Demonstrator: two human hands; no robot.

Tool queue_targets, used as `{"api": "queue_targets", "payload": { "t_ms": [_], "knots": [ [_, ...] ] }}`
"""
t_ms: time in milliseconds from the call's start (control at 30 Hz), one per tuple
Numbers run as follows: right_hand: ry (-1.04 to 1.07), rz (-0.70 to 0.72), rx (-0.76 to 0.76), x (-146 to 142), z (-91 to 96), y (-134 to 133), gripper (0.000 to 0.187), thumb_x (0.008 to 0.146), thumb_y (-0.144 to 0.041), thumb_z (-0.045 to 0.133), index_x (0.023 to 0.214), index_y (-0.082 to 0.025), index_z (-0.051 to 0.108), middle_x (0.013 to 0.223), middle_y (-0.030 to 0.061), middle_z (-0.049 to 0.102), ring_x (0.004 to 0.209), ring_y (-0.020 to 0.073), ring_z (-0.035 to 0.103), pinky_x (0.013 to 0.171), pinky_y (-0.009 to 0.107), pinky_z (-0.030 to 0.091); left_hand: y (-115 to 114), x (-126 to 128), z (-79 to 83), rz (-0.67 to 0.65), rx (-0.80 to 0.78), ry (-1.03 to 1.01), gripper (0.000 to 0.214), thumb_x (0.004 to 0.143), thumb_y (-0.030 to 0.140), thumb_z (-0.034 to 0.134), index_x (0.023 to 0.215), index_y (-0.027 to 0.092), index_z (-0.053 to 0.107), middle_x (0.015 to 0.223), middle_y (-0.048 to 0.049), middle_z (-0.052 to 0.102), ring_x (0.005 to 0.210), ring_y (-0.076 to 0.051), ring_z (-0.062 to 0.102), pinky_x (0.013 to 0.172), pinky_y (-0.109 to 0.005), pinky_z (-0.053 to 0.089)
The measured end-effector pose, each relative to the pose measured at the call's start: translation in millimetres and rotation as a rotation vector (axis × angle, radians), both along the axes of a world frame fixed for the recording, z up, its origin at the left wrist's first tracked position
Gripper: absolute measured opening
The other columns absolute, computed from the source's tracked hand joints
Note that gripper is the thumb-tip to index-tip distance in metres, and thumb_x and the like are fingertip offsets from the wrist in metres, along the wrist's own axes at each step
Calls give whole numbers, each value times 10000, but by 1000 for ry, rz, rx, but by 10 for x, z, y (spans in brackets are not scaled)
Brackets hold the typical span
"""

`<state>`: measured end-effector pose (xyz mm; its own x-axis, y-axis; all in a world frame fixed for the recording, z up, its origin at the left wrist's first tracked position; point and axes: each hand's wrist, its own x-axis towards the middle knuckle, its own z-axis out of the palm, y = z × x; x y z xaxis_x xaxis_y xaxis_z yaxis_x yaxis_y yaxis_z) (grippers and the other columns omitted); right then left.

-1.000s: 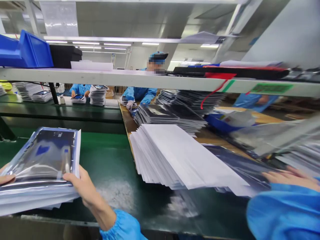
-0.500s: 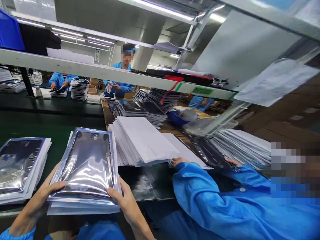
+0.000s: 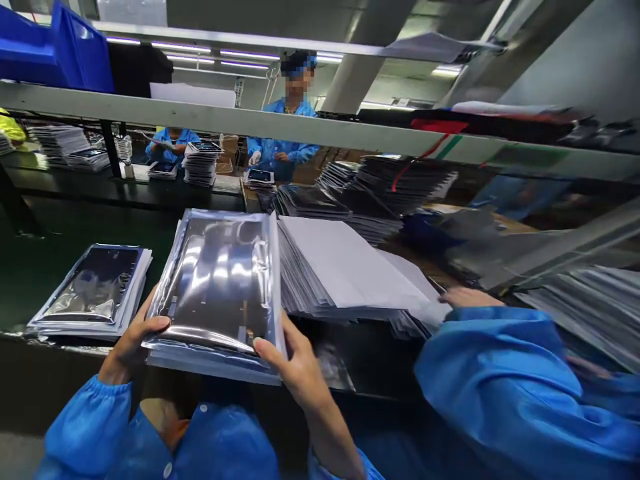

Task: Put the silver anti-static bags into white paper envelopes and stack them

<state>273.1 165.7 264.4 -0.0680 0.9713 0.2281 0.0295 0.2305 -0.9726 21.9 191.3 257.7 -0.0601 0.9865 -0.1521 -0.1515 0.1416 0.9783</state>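
Between my two hands is a stack of dark flat panels in clear plastic wrap with white sheets [image 3: 215, 280], tilted towards me. My left hand [image 3: 135, 340] grips its lower left corner, thumb on top. On the lower right edge my right hand [image 3: 295, 360] is closed, its thumb over the shiny wrap; the fingers beneath are partly hidden. To the left a second stack of wrapped panels [image 3: 93, 283] lies on the dark green bench. Just right of the held stack stands a leaning pile of white sheets or sleeves [image 3: 345, 260].
At the right, a co-worker's hand [image 3: 467, 298] in a blue sleeve touches white sheets. A white shelf rail [image 3: 225, 130] crosses above the bench, with a blue bin [image 3: 83, 50] on it. Dark panel stacks [image 3: 400, 187] stand behind. Two people work farther back.
My view has turned left, so most things appear farther right. Both my hands still grip the wrapped stack. The co-worker's near hand has moved to the far end of the white sheets.
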Motion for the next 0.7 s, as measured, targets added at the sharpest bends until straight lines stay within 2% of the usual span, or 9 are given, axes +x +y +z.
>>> {"api": "queue_targets", "payload": {
  "t_ms": [167,233,300,367,467,533,633,700],
  "knots": [
    [94,71,-91,-247,-758,275,469,742,-381,659,1172,-196,619,1213,93,628,1186,295,517,1033,444,337,13,-184,-483,-16,-40,-85,892,579,334,682,1410,203,387,1273,-82,626,1174,-333,555,958,-364,459],
    [82,56,-120,-320,-980,310,458,726,-391,664,1134,-184,642,1175,104,651,1164,309,536,1015,462,356,29,-270,-669,-25,-63,-56,889,593,346,695,1412,200,382,1343,-95,567,1228,-325,510,992,-365,433],
    [65,30,-148,-361,-1106,301,471,707,-409,672,1115,-175,652,1127,114,673,1128,319,563,980,473,394,60,-346,-797,-52,-51,-6,872,606,353,705,1405,197,391,1406,-101,501,1279,-308,459,1039,-362,387],
    [45,-30,-164,-373,-1138,265,570,696,-418,677,1208,-184,590,1170,125,650,1144,316,557,966,475,411,92,-394,-858,-76,-34,72,866,617,370,713,1401,192,391,1445,-107,449,1323,-297,401,1083,-359,327],
    [-43,-196,-146,-376,-1071,202,772,703,-375,680,1392,-224,365,1353,136,505,1265,292,446,1019,480,349,101,-417,-870,-65,-20,209,851,646,440,699,1387,195,361,1463,-128,409,1358,-292,344,1108,-379,283],
    [-169,-299,-108,-395,-1007,184,652,733,-337,649,1336,-214,434,1316,135,514,1228,277,464,1011,458,349,79,-423,-873,-31,-10,280,790,653,502,678,1315,188,382,1406,-152,452,1322,-299,400,1093,-409,307],
    [-287,-362,-96,-458,-943,229,278,743,-321,622,987,-189,647,938,78,641,872,233,597,831,381,454,49,-458,-894,76,15,394,702,587,605,674,1108,195,442,1221,-149,541,1178,-333,529,1022,-461,393],
    [-281,-379,-116,-503,-913,292,148,717,-323,644,803,-202,648,715,7,598,666,190,559,693,332,462,53,-495,-885,142,60,539,630,555,649,664,970,216,471,1159,-131,542,1121,-351,545,983,-493,418]
  ]
}}
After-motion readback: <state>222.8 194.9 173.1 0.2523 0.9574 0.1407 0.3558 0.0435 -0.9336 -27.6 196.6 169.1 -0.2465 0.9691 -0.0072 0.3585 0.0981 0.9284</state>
